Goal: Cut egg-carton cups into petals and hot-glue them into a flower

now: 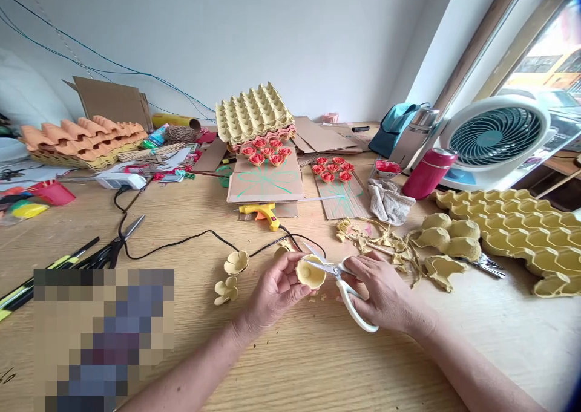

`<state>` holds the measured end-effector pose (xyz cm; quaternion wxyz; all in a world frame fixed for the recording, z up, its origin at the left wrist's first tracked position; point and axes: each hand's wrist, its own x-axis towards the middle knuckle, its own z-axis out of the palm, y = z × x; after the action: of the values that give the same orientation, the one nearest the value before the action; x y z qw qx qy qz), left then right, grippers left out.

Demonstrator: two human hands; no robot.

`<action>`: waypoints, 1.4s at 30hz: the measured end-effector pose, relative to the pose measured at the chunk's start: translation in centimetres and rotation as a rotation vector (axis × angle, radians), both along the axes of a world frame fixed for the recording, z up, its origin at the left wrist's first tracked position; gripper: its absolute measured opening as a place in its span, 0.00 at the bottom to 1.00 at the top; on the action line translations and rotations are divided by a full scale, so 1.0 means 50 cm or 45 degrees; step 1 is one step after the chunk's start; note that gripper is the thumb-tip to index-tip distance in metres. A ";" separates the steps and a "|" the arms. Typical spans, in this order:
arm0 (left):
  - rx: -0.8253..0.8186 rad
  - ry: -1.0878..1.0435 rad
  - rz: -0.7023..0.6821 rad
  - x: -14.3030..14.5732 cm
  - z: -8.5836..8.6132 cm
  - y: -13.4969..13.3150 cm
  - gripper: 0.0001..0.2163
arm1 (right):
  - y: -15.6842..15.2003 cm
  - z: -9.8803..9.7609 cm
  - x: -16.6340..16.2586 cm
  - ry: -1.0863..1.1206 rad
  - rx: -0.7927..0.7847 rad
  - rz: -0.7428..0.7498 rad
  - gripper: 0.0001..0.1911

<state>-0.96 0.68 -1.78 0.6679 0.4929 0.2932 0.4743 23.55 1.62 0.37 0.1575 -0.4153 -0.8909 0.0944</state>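
"Where's the cup, and what has each hand got?"
"The egg-carton cup [309, 278] is in the left hand [278, 288], pinched between thumb and curled fingers, its mouth turned up. The right hand [385, 292] is closed on the white handles of the scissors [336, 270]."
"And the blades?"
"Parted. One lies over the cup's mouth, the other beyond its far rim. I can't tell whether they're biting into the pulp."
"How would you make this cut well?"
"Pinch lightly; moulded pulp probably creases under a squeeze. Feed the cup round with the left hand, keep the right wrist steady, and take short snips. Mind the left forefinger, since a blade tip points close to it."
"Anything to go by?"
"Left of the left hand sit a petalled cup [236, 263] and a flatter petalled piece [226, 291]. Their rounded lobes suggest curved cuts, not straight chops."
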 end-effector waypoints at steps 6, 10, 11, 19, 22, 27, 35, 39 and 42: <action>-0.054 -0.002 -0.010 -0.002 0.011 -0.004 0.18 | 0.000 0.001 -0.001 0.042 0.000 0.020 0.13; -0.059 0.000 -0.007 -0.004 0.014 -0.005 0.18 | -0.001 0.003 -0.002 0.103 0.009 0.050 0.15; -0.058 -0.004 -0.006 -0.005 0.014 -0.004 0.17 | -0.001 0.003 -0.002 0.116 0.014 0.055 0.15; -0.072 -0.003 0.034 -0.009 0.013 -0.004 0.18 | -0.001 -0.004 0.007 0.093 0.030 0.076 0.15; -0.139 -0.083 0.048 -0.011 0.014 -0.004 0.20 | 0.001 -0.008 0.010 0.073 0.027 0.069 0.16; -0.159 -0.191 0.067 -0.012 0.013 -0.001 0.17 | 0.002 -0.009 0.011 0.069 0.043 0.053 0.15; -0.104 -0.099 0.017 -0.013 0.011 0.001 0.14 | 0.004 -0.008 0.004 0.051 0.056 0.029 0.11; -0.106 -0.108 -0.039 -0.014 0.011 0.001 0.14 | 0.002 -0.005 0.000 0.027 0.042 0.019 0.09; -0.120 -0.125 -0.045 -0.015 0.009 0.002 0.14 | 0.001 -0.003 -0.001 0.035 0.032 0.038 0.11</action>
<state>-1.70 0.78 -1.32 0.7122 0.4421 0.2735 0.4717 23.50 1.68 0.21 0.1734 -0.3986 -0.8959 0.0911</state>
